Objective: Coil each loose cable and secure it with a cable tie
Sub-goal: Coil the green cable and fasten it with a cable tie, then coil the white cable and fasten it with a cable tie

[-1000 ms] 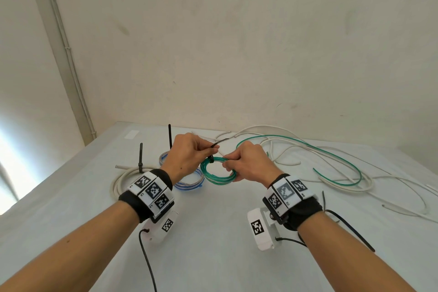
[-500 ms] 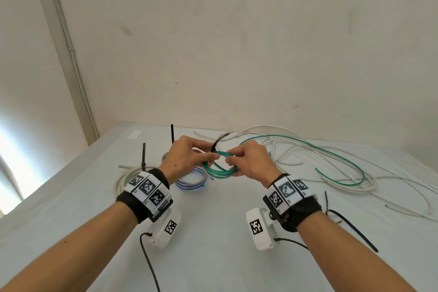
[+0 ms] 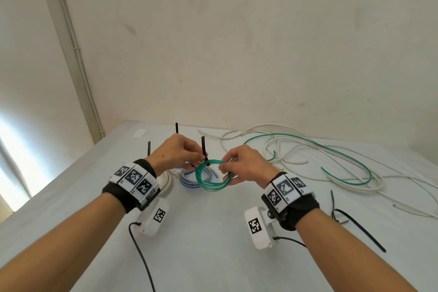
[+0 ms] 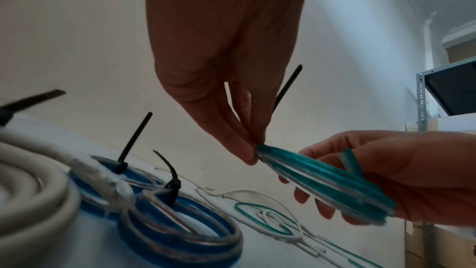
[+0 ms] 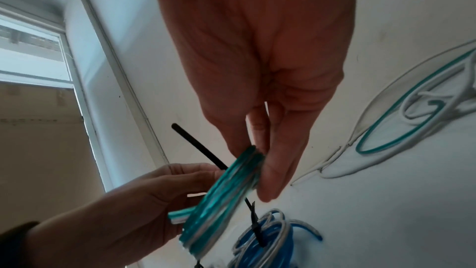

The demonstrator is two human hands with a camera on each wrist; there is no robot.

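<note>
While both hands hover over the white table [image 3: 213,244] against a cream wall [image 3: 237,42], the left hand [image 3: 176,153] pinches the black cable tie [image 3: 203,149] at the green coil's [image 3: 213,175] eleven o'clock; the right hand [image 3: 246,165] grips its three o'clock edge

We see a green coil [image 3: 212,176] held off the table, several tight loops, black tie [image 3: 204,152] cinched on the rim at the left fingertips [image 4: 244,151], tail sticking up past them. Right fingers [image 3: 228,169] pinch the opposite rim. Below the left fingers lie two blue coils [image 4: 180,231] and a white coil [image 4: 31,197], each tied. Beyond the right fingers, loose green cable [image 3: 343,163] and white cables [image 3: 294,147] sprawl uncoiled.
</note>
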